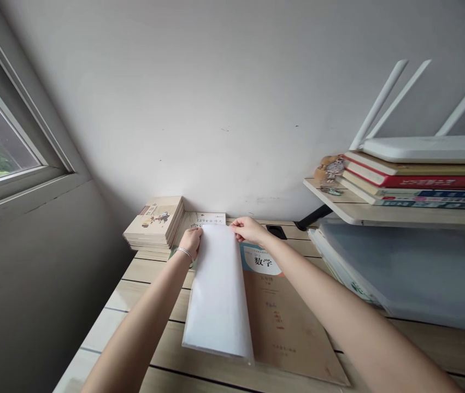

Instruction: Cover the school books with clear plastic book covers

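A white sheet (219,295), with what looks like a clear plastic edge at its bottom, stands out in the middle of the desk. My left hand (191,243), with a thin bracelet at the wrist, is closed on its upper left edge. Its upper right corner is pinched by my right hand (248,230). Under and to the right of the sheet lies a brown textbook (293,322) with a blue band and a white title patch near its top. The sheet covers the textbook's left side, and my right forearm passes over its right edge.
A stack of beige books (156,224) sits at the back left beside another flat book (211,218). To the right, a raised shelf (363,214) carries stacked books (421,180), a white router (429,148) and small figurines (330,168). Beneath it stands a translucent folder (404,273).
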